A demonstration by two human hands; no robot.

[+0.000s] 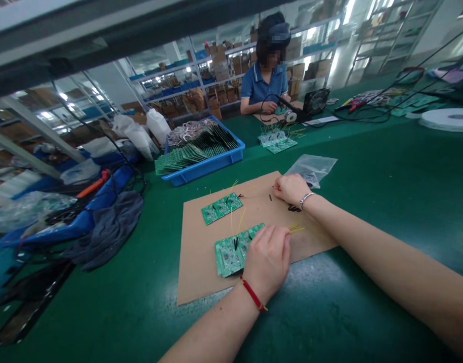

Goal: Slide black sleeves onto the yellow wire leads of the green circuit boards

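Note:
My left hand (268, 258) lies over the right end of a small stack of green circuit boards (228, 254), its wrist wearing a red band. Thin yellow wires (296, 228) stick out at its closed fingertips. My right hand (294, 189), with a silver bracelet, is lowered to the cardboard sheet (197, 282), fingers pinched together; whatever they hold is too small to tell. Several short black tubes (293, 208) lie just under that wrist, and one single black tube (270, 197) is left of the fingers. Another green circuit board (221, 207) with black tubes and yellow wires rests farther back.
A clear plastic bag (314, 169) lies behind my right hand. At the back left stands a blue tray (206, 168) filled with boards. More wired boards (278, 141) sit on the green table. Across from me a person (267, 83) works beside a black fan (316, 102).

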